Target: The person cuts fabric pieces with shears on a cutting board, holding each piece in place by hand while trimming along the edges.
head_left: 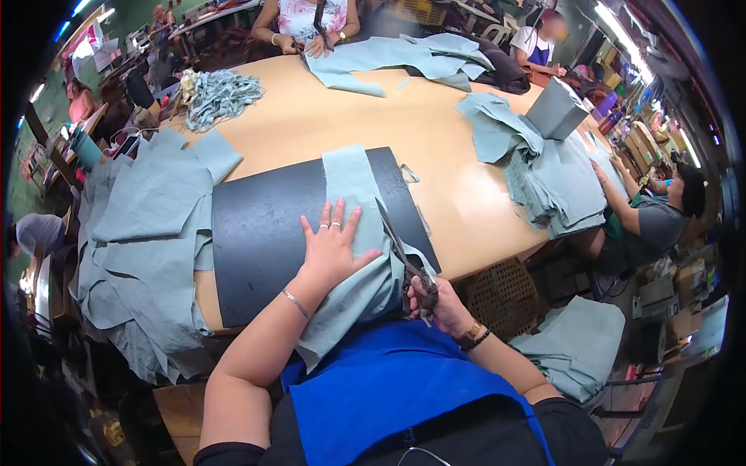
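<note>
A long piece of pale blue-green fabric (346,172) lies over a dark board (268,233) and hangs off the table edge toward my body. My left hand (332,245) presses flat on this fabric with its fingers spread. In my right hand (441,304) is a pair of scissors (400,247), its handles wrapped in dark material. The blades point away from me along the fabric's right edge. A narrow fabric strip shows beside the board's right side.
Stacked fabric pieces (148,202) cover the table's left end, with another pile (556,175) at the right under a grey block (557,109). A heap of strips (221,97) lies at the back left. Co-workers stand across and at the right. More fabric (575,346) rests low at my right.
</note>
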`<state>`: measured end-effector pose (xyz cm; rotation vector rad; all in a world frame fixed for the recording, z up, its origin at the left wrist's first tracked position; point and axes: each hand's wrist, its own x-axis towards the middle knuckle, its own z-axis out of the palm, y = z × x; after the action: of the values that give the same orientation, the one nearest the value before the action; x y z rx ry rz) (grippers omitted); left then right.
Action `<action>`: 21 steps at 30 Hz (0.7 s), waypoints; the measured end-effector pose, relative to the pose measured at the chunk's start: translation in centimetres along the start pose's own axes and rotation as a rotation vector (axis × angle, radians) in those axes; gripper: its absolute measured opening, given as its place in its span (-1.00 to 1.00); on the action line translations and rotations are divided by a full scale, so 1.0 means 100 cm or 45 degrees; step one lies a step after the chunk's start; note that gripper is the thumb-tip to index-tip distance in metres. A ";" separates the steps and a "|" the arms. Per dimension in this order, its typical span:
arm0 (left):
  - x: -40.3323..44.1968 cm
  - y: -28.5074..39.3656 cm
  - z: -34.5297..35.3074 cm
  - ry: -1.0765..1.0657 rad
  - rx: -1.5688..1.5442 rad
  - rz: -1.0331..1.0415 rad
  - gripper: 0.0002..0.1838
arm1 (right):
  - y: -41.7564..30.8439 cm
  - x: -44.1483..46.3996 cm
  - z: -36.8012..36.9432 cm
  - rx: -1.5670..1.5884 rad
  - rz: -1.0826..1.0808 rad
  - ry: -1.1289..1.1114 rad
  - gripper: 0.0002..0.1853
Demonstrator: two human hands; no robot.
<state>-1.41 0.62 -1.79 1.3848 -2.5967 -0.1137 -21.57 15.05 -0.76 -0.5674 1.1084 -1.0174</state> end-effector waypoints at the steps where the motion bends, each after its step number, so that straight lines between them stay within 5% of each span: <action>1: 0.000 0.001 -0.001 0.011 -0.012 -0.005 -0.03 | 0.002 0.000 0.000 -0.001 -0.013 0.004 -0.69; 6: 0.013 -0.004 0.001 -0.077 -0.063 -0.081 -0.13 | 0.001 -0.002 0.005 -0.058 -0.054 0.042 -0.69; 9: 0.038 -0.008 -0.035 -0.387 -0.052 -0.070 -0.22 | 0.002 -0.004 0.003 -0.068 -0.040 0.016 -0.69; 15: 0.034 -0.016 -0.003 0.009 -0.056 0.003 -0.21 | -0.003 -0.004 0.004 -0.093 -0.024 0.020 -0.69; 21: 0.020 -0.002 0.001 -0.006 -0.068 -0.038 -0.20 | -0.005 0.002 0.008 -0.036 0.014 0.036 -0.68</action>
<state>-2.30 -1.17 -1.61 1.4068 -2.5585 -0.1893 -20.99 14.59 -0.13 -0.5706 1.1512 -1.0039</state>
